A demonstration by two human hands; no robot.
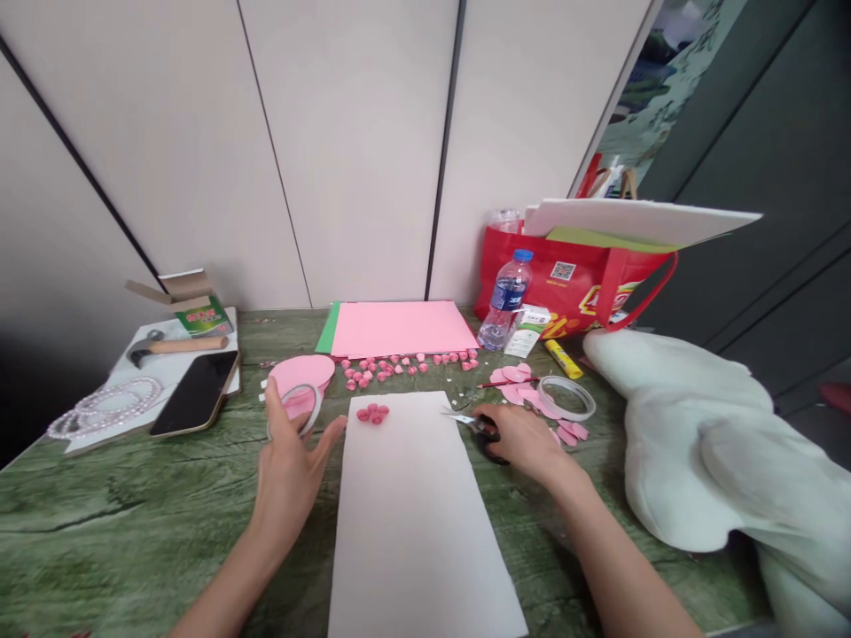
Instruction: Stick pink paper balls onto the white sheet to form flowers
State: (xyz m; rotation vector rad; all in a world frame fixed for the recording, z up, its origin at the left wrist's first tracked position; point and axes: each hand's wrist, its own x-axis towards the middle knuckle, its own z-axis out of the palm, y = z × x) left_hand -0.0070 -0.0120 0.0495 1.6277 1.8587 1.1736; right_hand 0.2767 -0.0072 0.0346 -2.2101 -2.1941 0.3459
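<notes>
My left hand [290,456] has its thumb and fingers apart, over the left part of a roll of white tape [315,415]; whether a finger touches the roll I cannot tell. Pink paper ovals [306,369] lie behind it. My right hand [525,439] is closed on a pair of scissors [465,419] with black handles, the blades pointing left over the right edge of a white board [412,514]. On that board's upper left sits a small cluster of pink paper roses [373,413]. More rolled pink paper roses [378,368] are scattered beyond the board.
Pink sheets [405,328] lie at the back. On the left are a phone [192,394], hammer [179,346], bead string [110,403] and box [201,315]. To the right: water bottle [508,301], red bag [565,275], glue stick [564,359], second tape roll [585,409], white plush [691,443].
</notes>
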